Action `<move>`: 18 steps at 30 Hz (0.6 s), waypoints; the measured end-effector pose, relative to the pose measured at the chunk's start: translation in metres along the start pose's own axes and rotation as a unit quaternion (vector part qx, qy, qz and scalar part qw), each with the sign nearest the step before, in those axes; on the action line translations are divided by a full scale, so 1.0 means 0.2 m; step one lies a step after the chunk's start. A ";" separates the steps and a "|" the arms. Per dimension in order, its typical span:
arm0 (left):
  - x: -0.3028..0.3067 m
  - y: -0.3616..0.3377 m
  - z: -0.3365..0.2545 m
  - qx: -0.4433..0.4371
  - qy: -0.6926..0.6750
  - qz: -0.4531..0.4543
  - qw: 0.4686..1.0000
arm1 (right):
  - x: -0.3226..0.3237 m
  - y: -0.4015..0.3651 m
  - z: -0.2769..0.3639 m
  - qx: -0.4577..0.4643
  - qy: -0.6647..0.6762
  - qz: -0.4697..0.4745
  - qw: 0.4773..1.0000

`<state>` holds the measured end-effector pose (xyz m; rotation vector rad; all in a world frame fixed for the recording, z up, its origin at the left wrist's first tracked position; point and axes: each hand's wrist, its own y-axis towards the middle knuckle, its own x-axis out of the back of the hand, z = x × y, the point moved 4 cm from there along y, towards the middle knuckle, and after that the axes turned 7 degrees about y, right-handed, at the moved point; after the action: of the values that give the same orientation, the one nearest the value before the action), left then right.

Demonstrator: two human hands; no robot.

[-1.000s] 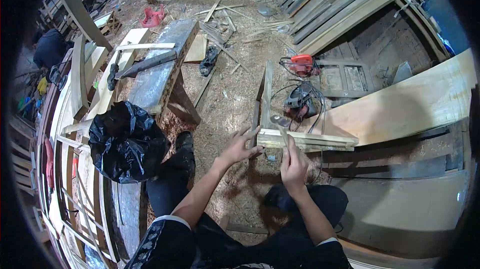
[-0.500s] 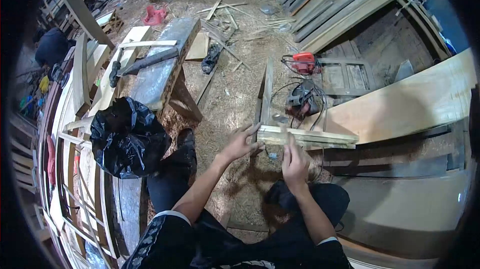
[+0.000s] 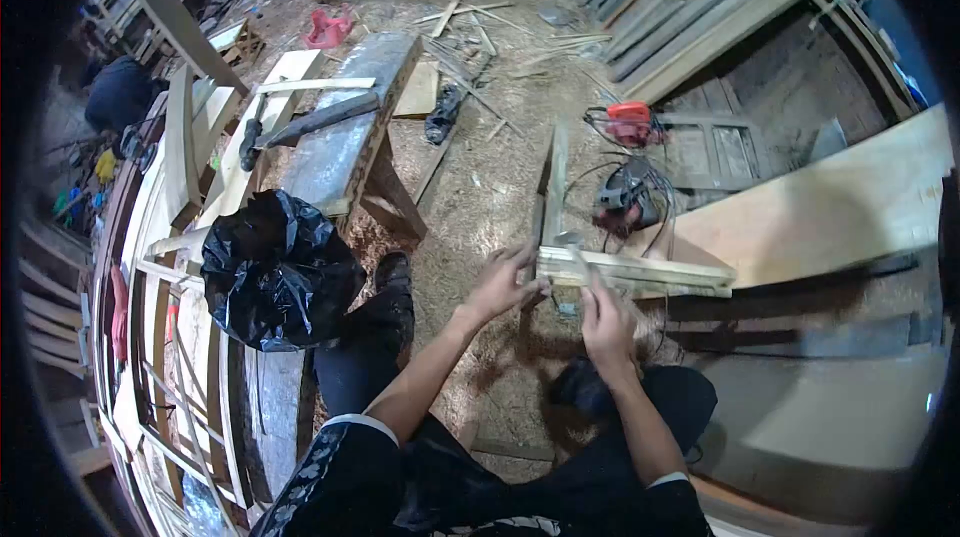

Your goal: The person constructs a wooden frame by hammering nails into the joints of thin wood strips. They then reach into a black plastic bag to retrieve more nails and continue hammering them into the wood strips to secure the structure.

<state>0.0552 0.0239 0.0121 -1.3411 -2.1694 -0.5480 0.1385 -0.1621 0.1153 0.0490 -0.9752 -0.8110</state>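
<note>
Several thin wooden strips (image 3: pixel 660 273) lie stacked side by side, reaching from the middle toward the right. At their left end is my left hand (image 3: pixel 503 285), its fingers spread and touching the end of the strips. My right hand (image 3: pixel 608 319) is closed on a slim tool with a small head (image 3: pixel 568 238), held upright over the strips near their left end; the blur hides what kind of tool it is. An upright board (image 3: pixel 553 182) stands just beyond the left end of the strips.
Beyond the strips are a corded power tool (image 3: pixel 628 199) and a red tool (image 3: pixel 630 124). A wide plank (image 3: pixel 810 202) extends right. On the left are a black plastic bag (image 3: pixel 280 277) and a bench (image 3: pixel 350 137). A person (image 3: pixel 122 94) is at the far left.
The whole view has shifted, so the scene appears slightly farther right. The tool in my right hand is now seen with its head nearer the left end of the strips. My left hand stays there.
</note>
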 end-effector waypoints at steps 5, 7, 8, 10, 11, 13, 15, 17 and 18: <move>0.00 -0.04 -0.06 0.021 -0.050 0.027 0.998 | -0.05 -0.07 -0.05 -0.045 -0.026 0.083 0.995; 0.03 0.00 -0.05 -0.005 -0.066 0.007 0.998 | -0.05 -0.01 0.00 0.009 0.025 0.019 0.999; 0.03 0.01 -0.04 -0.008 -0.042 0.003 0.999 | -0.02 0.00 0.01 -0.010 0.053 -0.008 0.999; -0.03 -0.04 -0.02 -0.014 0.019 -0.001 1.000 | -0.03 -0.02 0.00 -0.038 0.048 0.001 0.998; -0.05 -0.05 0.00 -0.015 0.017 0.009 1.000 | -0.02 -0.04 0.00 -0.066 0.042 0.001 0.997; -0.04 -0.03 0.00 -0.006 -0.019 0.003 1.000 | -0.05 -0.08 -0.07 -0.106 -0.080 0.129 0.983; -0.01 0.03 0.00 0.024 -0.124 0.022 0.992 | 0.01 -0.01 -0.03 -0.020 0.007 0.036 0.999; 0.00 -0.01 -0.04 -0.001 0.139 0.003 0.990 | 0.08 0.04 0.00 -0.014 0.028 -0.001 1.000; 0.00 -0.03 -0.04 -0.032 0.121 -0.026 0.992 | 0.10 0.06 -0.03 -0.040 0.062 -0.037 0.997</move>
<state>0.0523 0.0165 0.0189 -1.1842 -2.0079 -0.7648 0.1566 -0.1687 0.1312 0.0669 -0.8265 -0.9028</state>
